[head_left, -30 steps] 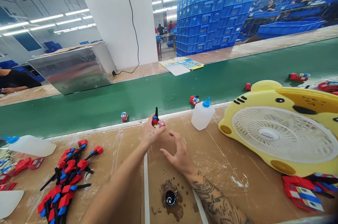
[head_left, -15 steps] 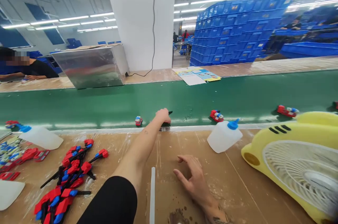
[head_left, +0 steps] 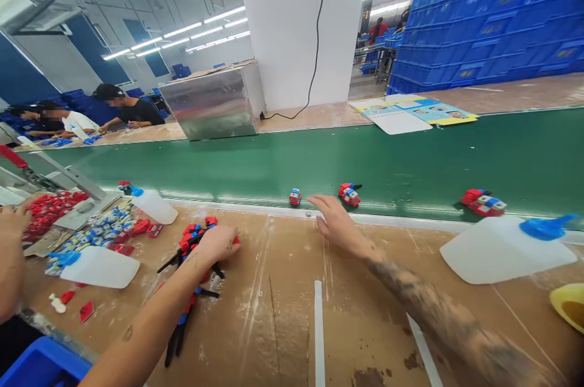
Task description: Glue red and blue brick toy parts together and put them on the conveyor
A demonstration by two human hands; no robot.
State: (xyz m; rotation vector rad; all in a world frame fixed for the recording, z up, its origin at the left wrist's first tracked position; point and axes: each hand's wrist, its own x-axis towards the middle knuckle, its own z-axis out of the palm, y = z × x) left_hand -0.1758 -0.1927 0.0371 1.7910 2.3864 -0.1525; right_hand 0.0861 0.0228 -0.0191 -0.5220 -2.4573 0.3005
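My left hand [head_left: 218,245] rests on a pile of red, blue and black toy parts [head_left: 191,240] on the cardboard-covered bench, its fingers curled around a red piece. My right hand [head_left: 335,223] lies flat at the bench's far edge with its fingers spread and nothing in it. It is just short of the green conveyor belt [head_left: 274,165]. A small red-and-blue toy [head_left: 295,196] and an assembled toy with a black stick [head_left: 350,193] sit on the belt right beyond its fingertips.
White bottles with blue caps lie at the right [head_left: 506,248], at the left [head_left: 98,266] and by the belt [head_left: 152,205]. Another toy [head_left: 483,202] rides the belt. A neighbour's hand [head_left: 11,253], a blue bin [head_left: 41,366], a yellow fan's edge [head_left: 568,306], a metal box [head_left: 212,101].
My left hand set the toy on the belt, then drew back left to the parts pile. My right hand slid forward to the belt edge. The view swung left.
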